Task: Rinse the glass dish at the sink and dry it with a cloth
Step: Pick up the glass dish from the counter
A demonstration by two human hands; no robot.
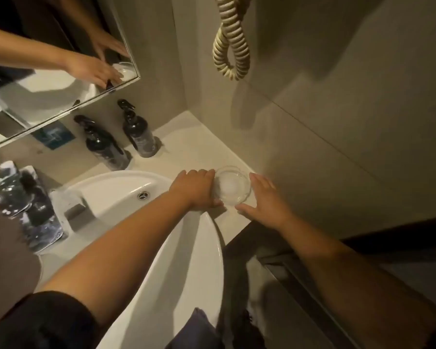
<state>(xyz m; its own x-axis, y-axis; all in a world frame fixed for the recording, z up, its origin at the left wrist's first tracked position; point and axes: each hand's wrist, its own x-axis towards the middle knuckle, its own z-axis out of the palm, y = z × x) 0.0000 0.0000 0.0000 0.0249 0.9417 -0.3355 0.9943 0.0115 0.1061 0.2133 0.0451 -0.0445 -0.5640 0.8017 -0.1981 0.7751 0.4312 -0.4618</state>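
At the far left of the frame, a mirror (48, 79) hangs on the wall in the upper corner, and it reflects two hands over a pale dish. Below it, at the left edge, a few clear water bottles (23, 205) stand on the desk (186, 149). Next come two dark pump bottles (121, 137), upright against the wall. Just right of those, a white sink (161, 248) fills the lower middle of the frame; its bowl looks dry and no water is seen running.

Right of the sink rim, the left hand (196, 190) is curled against the left side of the glass dish (233, 185), with the thumb at its near edge. The dish is a small, shallow, clear round bowl that sits on the desk in the corner near the right-hand wall. The right hand (264, 200) is spread with fingers apart, just touching or just beside the dish's right edge; it grips nothing firmly. Above, in the upper middle, a coiled cord (230, 41) hangs on the wall.

Judging by this, the task seems barely begun: the dish is not yet over the sink, and rinsing and drying both appear left to do. No cloth can be made out for certain.
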